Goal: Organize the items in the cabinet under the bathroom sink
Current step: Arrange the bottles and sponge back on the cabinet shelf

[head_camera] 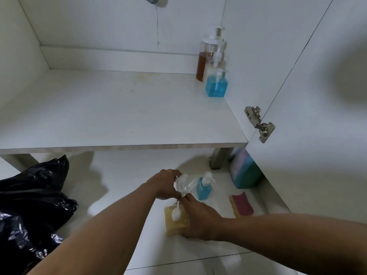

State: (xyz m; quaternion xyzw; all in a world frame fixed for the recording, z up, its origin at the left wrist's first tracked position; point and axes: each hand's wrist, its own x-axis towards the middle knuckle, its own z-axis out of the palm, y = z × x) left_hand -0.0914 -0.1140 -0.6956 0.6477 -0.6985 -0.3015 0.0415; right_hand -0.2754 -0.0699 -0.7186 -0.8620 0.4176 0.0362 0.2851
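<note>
Floor, in front of the open cabinet:
- I am seeing my left hand [165,184] wrapping its fingers round a small clear pump bottle [182,184], which is standing upright on the pale floor tiles [123,185].
- My right hand [200,217] is closing round the right side of a yellow pump bottle [175,221]. The fingertips are hiding behind it, and the thumb side is reaching up to just beside the clear bottle's base. The white pump head is pointing towards the clear one.
- A blue pump bottle [203,188] is standing on the floor just right of the clear one, free of both hands.
- A pink and yellow sponge [242,204] is lying flat further right.
- A pastel blue-green package [246,173] is leaning below the cabinet's right corner, beside the metal leg [217,158].
- A crumpled black plastic bag [33,205] is sitting well to the left.

Inside the cabinet:
- The white cabinet floor [119,112] is showing a few dark specks and a faint stain near the back.
- Three pump bottles are lining up along the right wall: a tall amber bottle [204,62] at the back, a pale bottle [217,58] partly hidden in the middle, and a square blue bottle [216,86] in front.
- The door [317,96] is standing open at right on a metal hinge [260,124].
</note>
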